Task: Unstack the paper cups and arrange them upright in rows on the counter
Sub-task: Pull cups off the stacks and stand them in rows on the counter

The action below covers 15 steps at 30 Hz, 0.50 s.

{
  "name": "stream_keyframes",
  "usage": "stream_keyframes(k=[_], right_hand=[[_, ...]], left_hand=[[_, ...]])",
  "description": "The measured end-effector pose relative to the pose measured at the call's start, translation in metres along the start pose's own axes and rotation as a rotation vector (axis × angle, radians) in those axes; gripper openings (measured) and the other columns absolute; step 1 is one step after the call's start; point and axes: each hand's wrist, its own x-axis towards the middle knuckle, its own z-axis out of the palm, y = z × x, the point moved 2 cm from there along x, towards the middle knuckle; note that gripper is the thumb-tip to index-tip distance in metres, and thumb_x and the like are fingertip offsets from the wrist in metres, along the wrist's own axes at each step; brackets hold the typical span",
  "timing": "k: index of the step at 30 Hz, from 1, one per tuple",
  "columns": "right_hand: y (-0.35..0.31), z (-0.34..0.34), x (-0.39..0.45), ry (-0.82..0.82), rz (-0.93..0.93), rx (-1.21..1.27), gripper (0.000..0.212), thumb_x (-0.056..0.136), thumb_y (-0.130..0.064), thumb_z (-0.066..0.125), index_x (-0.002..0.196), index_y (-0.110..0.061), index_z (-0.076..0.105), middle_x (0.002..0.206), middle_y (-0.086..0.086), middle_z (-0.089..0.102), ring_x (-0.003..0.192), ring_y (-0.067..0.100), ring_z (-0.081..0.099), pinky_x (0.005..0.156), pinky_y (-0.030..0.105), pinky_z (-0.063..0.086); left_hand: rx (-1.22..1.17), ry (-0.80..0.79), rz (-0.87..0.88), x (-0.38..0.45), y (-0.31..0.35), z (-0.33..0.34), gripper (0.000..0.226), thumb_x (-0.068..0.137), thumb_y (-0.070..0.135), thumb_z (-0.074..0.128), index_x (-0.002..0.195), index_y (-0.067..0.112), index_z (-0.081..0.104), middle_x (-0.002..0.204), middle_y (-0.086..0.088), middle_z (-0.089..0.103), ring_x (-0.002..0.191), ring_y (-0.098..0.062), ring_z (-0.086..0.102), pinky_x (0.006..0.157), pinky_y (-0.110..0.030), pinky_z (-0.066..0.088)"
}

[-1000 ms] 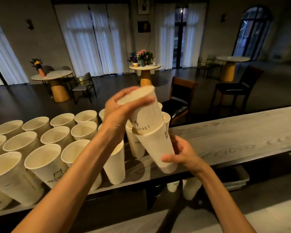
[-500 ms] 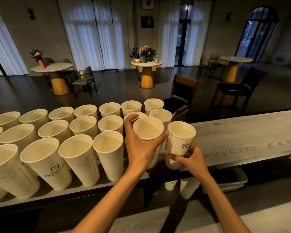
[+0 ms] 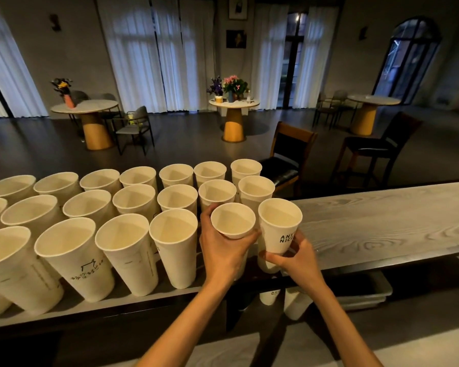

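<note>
Several white paper cups [image 3: 122, 242] stand upright in three rows on the grey wooden counter [image 3: 382, 223]. My left hand [image 3: 223, 250] grips one cup [image 3: 232, 221] near its rim, at the right end of the front row. My right hand [image 3: 297, 260] holds the lower part of a second upright cup [image 3: 278, 226] printed with black letters, just right of the first. Whether either cup's base touches the counter is hidden by my hands.
The counter runs on to the right with bare wood. More cups [image 3: 294, 303] and a grey bin [image 3: 363, 295] sit on a shelf under the counter. Beyond the counter are two dark chairs [image 3: 289, 157] and round tables with flowers [image 3: 233, 104].
A second ago both hands held a tilted nested pair above the rows. The cups came apart, one in each hand, and were brought down upright at the right end of the front row.
</note>
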Motion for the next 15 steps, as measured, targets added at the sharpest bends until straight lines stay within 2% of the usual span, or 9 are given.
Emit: stream_keyframes(k=[2, 5, 7, 10, 12, 15], right_hand=[[0.001, 0.000, 0.000, 0.001, 0.004, -0.004, 0.082, 0.064, -0.013, 0.092, 0.131, -0.031, 0.049, 0.113, -0.018, 0.062, 0.103, -0.002, 0.060, 0.066, 0.014, 0.053], [0.002, 0.001, 0.000, -0.013, 0.017, -0.020, 0.077, 0.064, -0.013, 0.091, 0.127, -0.031, 0.050, 0.112, -0.017, 0.063, 0.103, 0.001, 0.061, 0.070, 0.018, 0.053], [0.008, 0.004, 0.000, -0.044, 0.048, -0.047, 0.069, 0.064, -0.009, 0.090, 0.120, -0.029, 0.053, 0.107, -0.016, 0.064, 0.103, 0.005, 0.063, 0.070, 0.017, 0.052], [0.016, 0.008, -0.007, -0.061, 0.063, -0.124, 0.066, 0.063, -0.010, 0.090, 0.117, -0.025, 0.056, 0.107, -0.013, 0.066, 0.106, 0.012, 0.064, 0.078, 0.020, 0.053], [0.018, 0.009, -0.012, -0.018, 0.057, -0.137, 0.066, 0.061, -0.012, 0.091, 0.117, -0.027, 0.058, 0.109, -0.012, 0.068, 0.106, 0.010, 0.065, 0.081, 0.022, 0.054], [0.012, 0.013, -0.017, 0.028, 0.065, -0.136, 0.065, 0.061, -0.012, 0.092, 0.114, -0.030, 0.058, 0.105, -0.015, 0.068, 0.104, 0.009, 0.065, 0.077, 0.018, 0.053]], left_hand=[[0.015, -0.005, -0.014, -0.004, -0.005, 0.000, 0.089, 0.056, 0.013, 0.098, 0.127, 0.028, 0.048, 0.115, 0.026, 0.056, 0.107, 0.023, 0.052, 0.083, 0.004, 0.040], [0.019, -0.028, -0.094, -0.010, -0.017, 0.000, 0.092, 0.057, 0.008, 0.096, 0.134, 0.022, 0.048, 0.119, 0.018, 0.057, 0.114, 0.002, 0.054, 0.079, 0.000, 0.040], [0.035, -0.059, -0.147, -0.015, -0.028, 0.001, 0.093, 0.058, 0.006, 0.096, 0.137, 0.021, 0.048, 0.119, 0.016, 0.058, 0.118, -0.007, 0.055, 0.085, -0.004, 0.043], [0.099, -0.099, -0.185, -0.024, -0.040, -0.004, 0.083, 0.061, 0.006, 0.094, 0.125, 0.031, 0.048, 0.116, 0.014, 0.059, 0.118, -0.013, 0.058, 0.098, -0.026, 0.049], [0.129, -0.124, -0.208, -0.028, -0.046, -0.007, 0.078, 0.063, 0.005, 0.093, 0.118, 0.033, 0.046, 0.113, 0.011, 0.059, 0.116, -0.014, 0.057, 0.099, -0.030, 0.048], [0.163, -0.177, -0.240, -0.032, -0.056, -0.010, 0.067, 0.068, 0.004, 0.090, 0.117, 0.027, 0.051, 0.116, 0.004, 0.062, 0.118, -0.018, 0.059, 0.099, -0.031, 0.050]])
